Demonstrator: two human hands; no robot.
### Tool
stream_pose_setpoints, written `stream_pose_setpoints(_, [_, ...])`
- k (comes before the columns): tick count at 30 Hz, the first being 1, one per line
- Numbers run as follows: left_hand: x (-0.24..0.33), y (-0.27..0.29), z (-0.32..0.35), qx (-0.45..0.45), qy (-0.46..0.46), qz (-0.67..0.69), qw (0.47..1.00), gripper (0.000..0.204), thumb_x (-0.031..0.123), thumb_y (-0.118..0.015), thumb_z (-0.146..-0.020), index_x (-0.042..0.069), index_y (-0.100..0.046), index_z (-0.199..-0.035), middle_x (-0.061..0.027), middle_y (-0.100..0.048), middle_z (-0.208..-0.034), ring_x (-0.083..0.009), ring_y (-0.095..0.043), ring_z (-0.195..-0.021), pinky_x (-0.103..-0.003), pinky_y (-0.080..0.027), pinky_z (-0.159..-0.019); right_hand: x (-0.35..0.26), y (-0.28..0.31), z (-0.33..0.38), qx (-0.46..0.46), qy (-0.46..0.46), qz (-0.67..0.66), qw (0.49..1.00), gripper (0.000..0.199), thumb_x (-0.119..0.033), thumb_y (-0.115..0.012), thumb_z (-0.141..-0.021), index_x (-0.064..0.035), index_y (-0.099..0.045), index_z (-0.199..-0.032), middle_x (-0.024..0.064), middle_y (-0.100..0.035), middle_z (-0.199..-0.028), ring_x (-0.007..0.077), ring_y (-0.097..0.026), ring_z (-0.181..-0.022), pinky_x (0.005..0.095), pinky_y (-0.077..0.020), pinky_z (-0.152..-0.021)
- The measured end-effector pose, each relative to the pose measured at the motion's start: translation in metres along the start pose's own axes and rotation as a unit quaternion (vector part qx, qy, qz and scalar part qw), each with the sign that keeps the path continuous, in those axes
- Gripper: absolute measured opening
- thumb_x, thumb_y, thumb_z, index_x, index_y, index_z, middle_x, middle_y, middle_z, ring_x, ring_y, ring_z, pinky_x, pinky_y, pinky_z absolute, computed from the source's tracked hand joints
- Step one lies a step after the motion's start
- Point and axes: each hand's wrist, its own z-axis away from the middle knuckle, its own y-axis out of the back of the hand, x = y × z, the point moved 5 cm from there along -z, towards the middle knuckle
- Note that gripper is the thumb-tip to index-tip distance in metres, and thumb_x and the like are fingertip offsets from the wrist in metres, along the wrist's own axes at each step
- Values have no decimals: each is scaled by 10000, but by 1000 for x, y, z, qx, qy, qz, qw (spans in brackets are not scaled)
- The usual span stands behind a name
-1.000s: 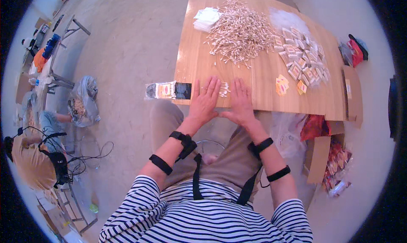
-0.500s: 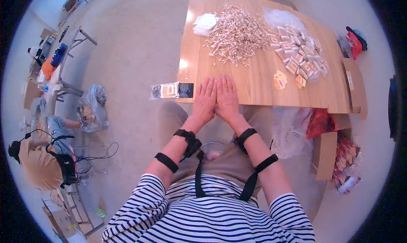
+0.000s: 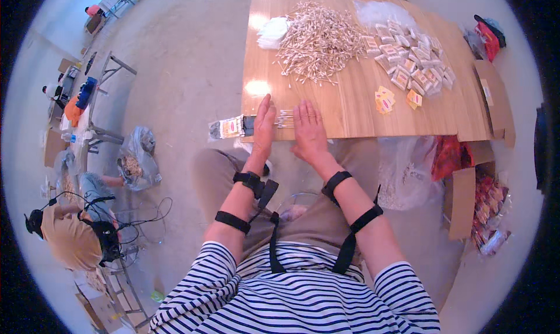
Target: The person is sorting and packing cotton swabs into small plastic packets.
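A light-brown wooden table [image 3: 350,121] fills the head view's upper part, bearing a large heap of loose white-tipped cotton swabs [image 3: 321,42]. Near its front edge, a small row of thin cotton swabs [image 3: 285,119] lies between the left hand [image 3: 264,130], edge-on, and the right hand [image 3: 310,133], palm down; both hands' fingers are straight and close together.

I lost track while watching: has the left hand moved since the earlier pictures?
Yes: the left hand has moved left, toward the left edge of the table.
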Motion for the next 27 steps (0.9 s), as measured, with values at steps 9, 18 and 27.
stream_pose_setpoints(9, [0,-13,0,-23,-4,34,999,596,334,-399,-1052,-23,-321,-1522,-152,-347,-1576,-247,-294,-1467,-343,-206,-1199,-21,-6,-8,-6,-32,34,999,1042,-406,-825,-658,24,-351,-1480,228,-292,-1568,398,-202,-1489,471,-154,-1234])
stream_pose_setpoints(18, [31,-26,9,-40,-44,12,998,593,379,-351,-1079,-19,-331,-1518,-149,-358,-1570,-237,-302,-1465,-347,-205,-1202,-19,-8,-5,47,-27,-17,998,930,-248,-780,-672,34,-371,-1459,241,-331,-1538,393,-230,-1482,466,-190,-1222])
stream_pose_setpoints(27, [28,-2,26,-80,-165,-346,920,567,57,-547,-898,-57,-425,-1439,-203,-389,-1535,-331,-332,-1454,-414,-259,-1193,-20,-10,-8,57,-28,-5,998,868,-199,-735,-722,38,-353,-1464,228,-351,-1529,380,-270,-1467,463,-217,-1210])
